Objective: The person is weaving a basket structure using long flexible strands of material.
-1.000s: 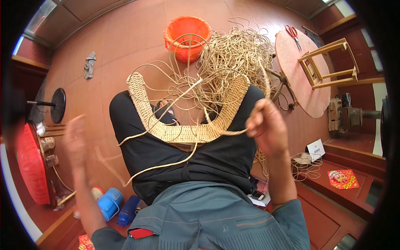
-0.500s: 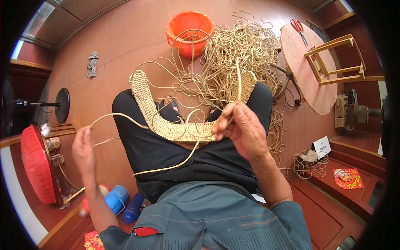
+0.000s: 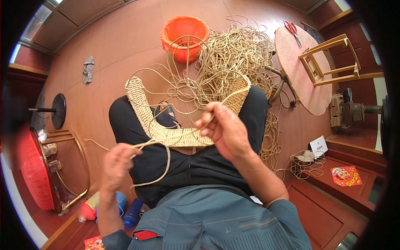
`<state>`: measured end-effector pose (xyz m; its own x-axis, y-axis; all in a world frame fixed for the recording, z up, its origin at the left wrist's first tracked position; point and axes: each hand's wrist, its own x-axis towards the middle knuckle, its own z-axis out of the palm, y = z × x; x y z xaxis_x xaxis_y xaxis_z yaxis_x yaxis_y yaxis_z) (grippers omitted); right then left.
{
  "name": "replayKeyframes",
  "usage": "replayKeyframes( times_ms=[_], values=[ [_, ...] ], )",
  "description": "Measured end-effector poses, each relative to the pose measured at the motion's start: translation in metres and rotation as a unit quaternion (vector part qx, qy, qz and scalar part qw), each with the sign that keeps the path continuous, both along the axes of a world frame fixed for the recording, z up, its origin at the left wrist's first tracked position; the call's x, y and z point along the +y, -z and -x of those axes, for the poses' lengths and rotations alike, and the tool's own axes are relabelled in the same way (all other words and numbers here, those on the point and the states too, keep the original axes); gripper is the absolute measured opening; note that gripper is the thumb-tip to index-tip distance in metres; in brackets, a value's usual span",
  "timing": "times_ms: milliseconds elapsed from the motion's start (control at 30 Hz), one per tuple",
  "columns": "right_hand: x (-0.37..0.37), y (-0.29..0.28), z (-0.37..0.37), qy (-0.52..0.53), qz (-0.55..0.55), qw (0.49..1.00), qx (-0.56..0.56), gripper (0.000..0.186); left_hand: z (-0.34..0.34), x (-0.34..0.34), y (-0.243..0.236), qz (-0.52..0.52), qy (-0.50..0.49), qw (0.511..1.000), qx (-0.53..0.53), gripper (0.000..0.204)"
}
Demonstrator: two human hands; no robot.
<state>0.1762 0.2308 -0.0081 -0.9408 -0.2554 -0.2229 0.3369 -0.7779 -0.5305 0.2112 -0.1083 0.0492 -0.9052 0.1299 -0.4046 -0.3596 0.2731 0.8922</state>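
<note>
Across my thighs lies a U-shaped woven piece (image 3: 141, 108) of pale twisted cord, its two arms pointing away from me. Over its near side my right hand (image 3: 228, 132) pinches a strand of cord between thumb and fingers; the strand runs up toward the right arm's tip. To the left, my left hand (image 3: 116, 166), slightly blurred, has its fingers closed on cord at the woven piece's near left corner. A loose cord end (image 3: 168, 160) hangs from the weave and curves over my left thigh. Thin wire-like hoops (image 3: 187, 38) rise behind the woven piece.
A big tangle of cord (image 3: 241, 54) lies on the floor beyond, beside an orange bucket (image 3: 166, 35). At right, a round board (image 3: 287, 62) bears red-handled scissors (image 3: 293, 30) and a small wooden frame (image 3: 323, 46). A red-covered stool (image 3: 35, 175) and blue bottle (image 3: 132, 212) are at left.
My left hand has come in rightward and down toward the weave, drawing cord with it. My right hand has shifted slightly left. The view has shifted a little.
</note>
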Motion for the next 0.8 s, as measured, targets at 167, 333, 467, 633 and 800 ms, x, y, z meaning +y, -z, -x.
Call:
replayKeyframes(
  times_ms=[167,333,467,633,800],
  values=[
    [0.014,0.022,0.011,0.038,-0.029,0.999,-0.017,0.035,-0.003,-0.112,-0.005,0.160,-0.047,0.985,-0.055,0.035],
    [0.010,0.025,0.010,0.033,-0.060,0.997,-0.018,0.036,-0.010,-0.148,0.001,0.358,0.008,0.932,-0.045,0.033],
    [0.004,0.021,0.009,0.012,-0.077,0.997,-0.016,0.038,-0.005,-0.140,0.011,0.656,0.132,0.742,0.049,0.028],
    [-0.020,0.019,-0.001,-0.010,-0.188,0.982,0.000,0.041,0.038,0.052,-0.011,0.304,0.069,0.905,0.290,0.042],
    [-0.023,0.007,-0.003,0.018,-0.318,0.946,0.065,0.042,0.036,0.153,0.030,-0.036,0.102,0.984,0.141,0.063]
  ],
)
